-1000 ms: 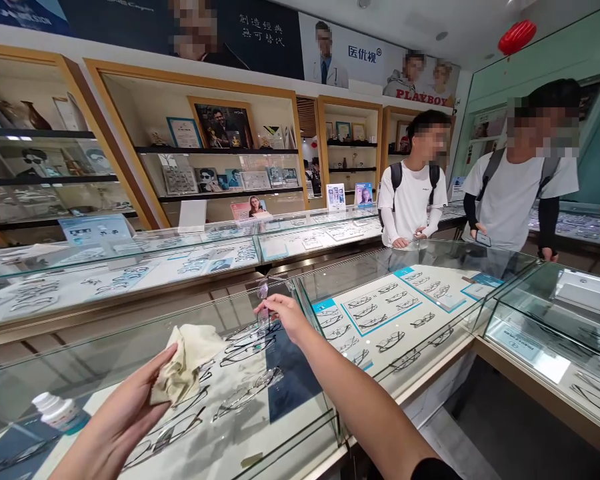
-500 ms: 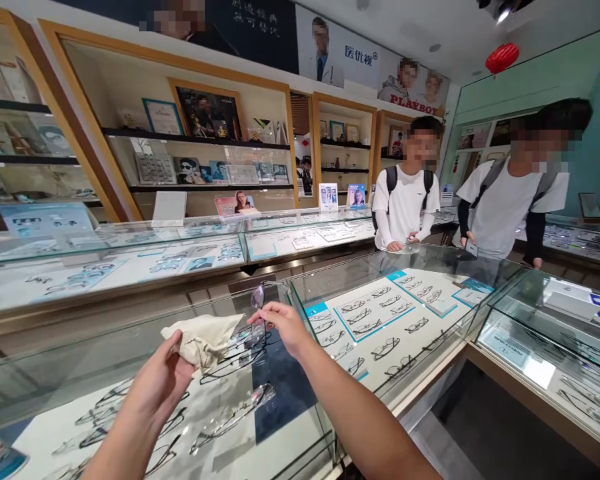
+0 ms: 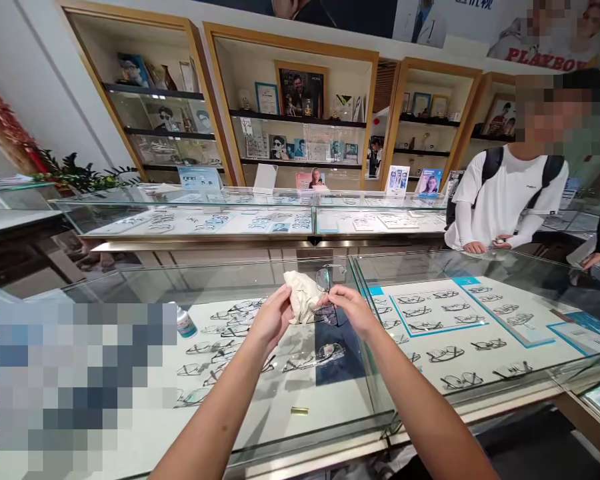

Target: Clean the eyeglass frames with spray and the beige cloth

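A crumpled cream cleaning cloth (image 3: 303, 297) is gripped between the thumb and fingers of my left hand (image 3: 273, 317). Close beside it, my right hand (image 3: 353, 308) pinches a pair of eyeglasses (image 3: 324, 280) with thin frames, held on edge so that one lens stands up above the fingers. The cloth's right edge meets the glasses and my right fingertips; whether it presses on a lens I cannot tell. Both hands are above a glass display case (image 3: 300, 433) with rows of eyeglasses (image 3: 315, 359) inside.
A small white and blue container (image 3: 185, 323) stands at the left. More framed glasses lie in the right-hand case (image 3: 450, 360). Across the aisle runs another glass counter (image 3: 220, 220). A person in a white shirt (image 3: 513, 193) leans on the counter at right; another person's hand (image 3: 594, 260) shows at the edge.
My view has swung left. My hands have come closer together, bringing the cloth up against the eyeglasses. Both hands keep their hold.
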Available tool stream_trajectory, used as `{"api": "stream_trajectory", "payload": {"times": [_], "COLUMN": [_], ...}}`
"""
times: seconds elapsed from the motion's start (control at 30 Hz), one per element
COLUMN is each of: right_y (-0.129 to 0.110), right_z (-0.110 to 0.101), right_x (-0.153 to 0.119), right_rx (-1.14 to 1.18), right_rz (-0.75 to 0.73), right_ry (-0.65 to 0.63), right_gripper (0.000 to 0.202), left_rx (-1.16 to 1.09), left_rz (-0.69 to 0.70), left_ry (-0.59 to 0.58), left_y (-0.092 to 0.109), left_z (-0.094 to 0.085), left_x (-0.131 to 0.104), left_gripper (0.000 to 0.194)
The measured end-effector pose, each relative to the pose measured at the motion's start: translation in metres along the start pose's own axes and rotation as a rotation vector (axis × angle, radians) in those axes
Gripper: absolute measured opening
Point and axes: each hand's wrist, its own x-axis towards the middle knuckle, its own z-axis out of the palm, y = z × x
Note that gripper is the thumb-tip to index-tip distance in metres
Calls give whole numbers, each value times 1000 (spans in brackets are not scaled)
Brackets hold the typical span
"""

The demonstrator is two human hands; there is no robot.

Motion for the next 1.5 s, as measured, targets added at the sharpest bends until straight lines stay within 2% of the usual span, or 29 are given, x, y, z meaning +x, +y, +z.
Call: {"api": "stream_trajectory", "payload": {"times": [0.23,0.37,0.53,0.63,0.93,1.1,1.3,1.5], "right_y": [3,1,-1,-2,-5,-5,5,7], "right_z": [0,3,6,8,10,13,15,16], "right_x": [-1,-3,-5,-6,-5,-2,5,7], "right_rx": [6,-23,-15,6,-13,43,72,97], "right_rz": [34,72,79,69,87,106,136,136], "right_ry": [-32,-38,-55,-75,-95,-123,-93,-137], "right_gripper": [29,33,34,29,33,35,39,45], "left_rx": [165,226,317,341,337,268,183,153], "left_rz": [55,43,26,18,-7,-26,-51,-91], "left_ry": [-95,-138,-250,-277,-225,-232,-153,-96], "left_y": [-2,-1,0,1,-6,-9,-7,-6], "left_z": [-4,-2,5,8,6,11,20,27], "left_x": [1,-3,-11,-14,-13,-11,-10,-13], "left_gripper": [52,57,54,52,52,50,50,52]}}
